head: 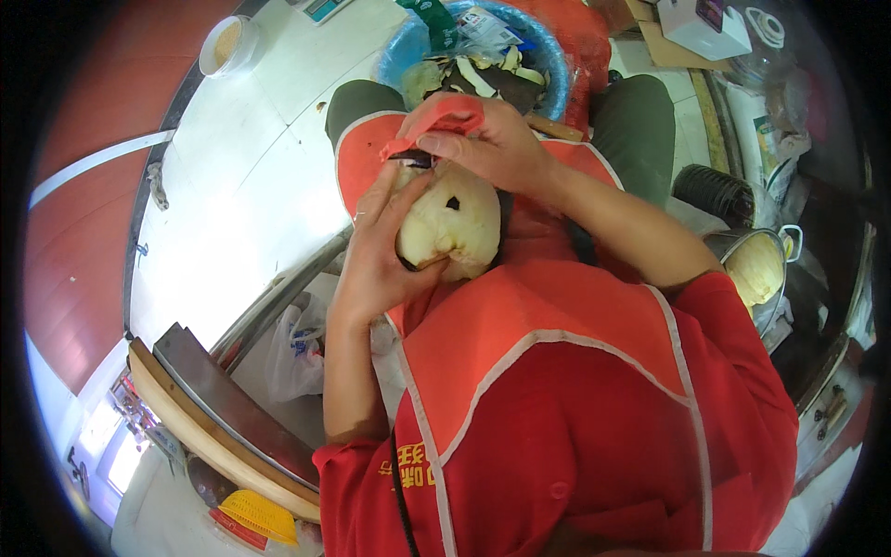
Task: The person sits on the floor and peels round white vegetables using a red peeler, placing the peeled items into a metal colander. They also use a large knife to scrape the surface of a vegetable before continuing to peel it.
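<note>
My left hand [379, 244] cups the left side of a large, pale, peeled root or fruit [463, 216], thumb near its underside. It has a small dark hole on top and a cleft at its near end. Over its far end is my right hand [487, 139], gripping a small red-and-dark object [415, 159]; red material covers part of the fingers. Whether the dark part is a blade or leftover skin, I cannot tell. Just beyond, a blue basin [564, 76] lined with plastic holds peelings [477, 76] and packaging. A wooden handle [557, 129] lies beside my right wrist.
A red mesh sack [588, 49] stands behind the basin. To the right, a metal pot [779, 278] holds a pale peeled piece [755, 268]. A white bucket [223, 47] stands at the far left. Nearer, a plastic bag [296, 351] hangs by a metal rail [278, 299].
</note>
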A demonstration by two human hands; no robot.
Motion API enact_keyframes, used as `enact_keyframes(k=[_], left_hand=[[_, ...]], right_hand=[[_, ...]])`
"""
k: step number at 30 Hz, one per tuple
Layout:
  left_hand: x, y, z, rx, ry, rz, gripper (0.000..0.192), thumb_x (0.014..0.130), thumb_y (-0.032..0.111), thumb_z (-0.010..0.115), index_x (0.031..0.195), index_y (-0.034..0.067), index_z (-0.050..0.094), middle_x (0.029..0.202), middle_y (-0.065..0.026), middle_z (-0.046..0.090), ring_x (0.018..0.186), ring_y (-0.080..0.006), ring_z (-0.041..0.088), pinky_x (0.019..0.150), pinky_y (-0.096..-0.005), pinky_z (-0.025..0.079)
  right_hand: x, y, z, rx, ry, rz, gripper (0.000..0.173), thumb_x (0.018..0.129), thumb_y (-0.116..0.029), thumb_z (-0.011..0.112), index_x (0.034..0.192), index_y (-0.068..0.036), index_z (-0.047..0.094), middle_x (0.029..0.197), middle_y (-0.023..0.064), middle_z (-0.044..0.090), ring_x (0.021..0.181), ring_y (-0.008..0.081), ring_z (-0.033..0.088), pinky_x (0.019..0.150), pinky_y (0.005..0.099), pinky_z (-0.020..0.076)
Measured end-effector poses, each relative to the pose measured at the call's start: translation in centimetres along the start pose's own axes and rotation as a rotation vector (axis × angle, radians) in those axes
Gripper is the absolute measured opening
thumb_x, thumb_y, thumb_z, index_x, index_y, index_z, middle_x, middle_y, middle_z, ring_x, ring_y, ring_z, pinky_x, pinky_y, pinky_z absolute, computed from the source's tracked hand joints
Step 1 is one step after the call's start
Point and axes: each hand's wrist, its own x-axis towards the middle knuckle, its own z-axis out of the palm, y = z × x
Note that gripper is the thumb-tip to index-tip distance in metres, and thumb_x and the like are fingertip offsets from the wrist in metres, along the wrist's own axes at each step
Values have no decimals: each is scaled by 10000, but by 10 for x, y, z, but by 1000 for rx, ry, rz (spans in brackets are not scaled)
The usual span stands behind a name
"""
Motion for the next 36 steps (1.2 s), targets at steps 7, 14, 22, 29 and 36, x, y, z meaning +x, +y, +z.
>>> enact_keyframes(k=[7, 14, 22, 29, 36], left_hand=[[4, 1, -2, 19, -48, 45, 896, 575, 79, 890, 1421, 127, 597, 1455, -166, 543, 1416, -394, 436, 1184, -472, 354], [-1, -2, 2, 53, -8, 52, 881, 577, 68, 898, 1408, 121, 610, 1551, -184, 464, 1438, -395, 421, 1189, -474, 352], [2, 4, 2, 16, -14, 81, 867, 595, 72, 910, 1408, 90, 608, 1699, -219, 217, 1512, -399, 338, 1206, -452, 331], [0, -8, 4, -27, 4, 107, 810, 583, 42, 909, 1343, 61, 630, 1709, -233, 159, 1525, -411, 313, 1212, -475, 327], [-3, -8, 8, -92, 58, 96, 849, 574, 20, 916, 1354, 89, 586, 1681, -237, 202, 1504, -420, 345, 1199, -486, 364]], right_hand=[[1, -5, -10, -461, 10, -252, 144, 988, -78, 667, 1099, 8, 699, 1093, 60, 725, 997, 134, 679, 875, 296, 540], [5, -14, -25, 116, 226, 274, 230, 988, -254, 675, 1062, -41, 718, 935, 56, 734, 884, 193, 703, 781, 313, 531], [-21, -25, -26, 299, 26, 541, 362, 1079, -261, 539, 1275, 2, 692, 1246, 111, 710, 1174, 168, 653, 1048, 325, 498], [1, -12, -30, 279, -252, 690, 391, 1032, -362, 618, 1210, -34, 733, 1171, 61, 718, 1096, 129, 641, 978, 293, 491], [1, -10, -35, 371, -100, 712, 371, 1016, -375, 649, 1171, -49, 735, 1079, 20, 725, 966, 101, 655, 861, 269, 515]])
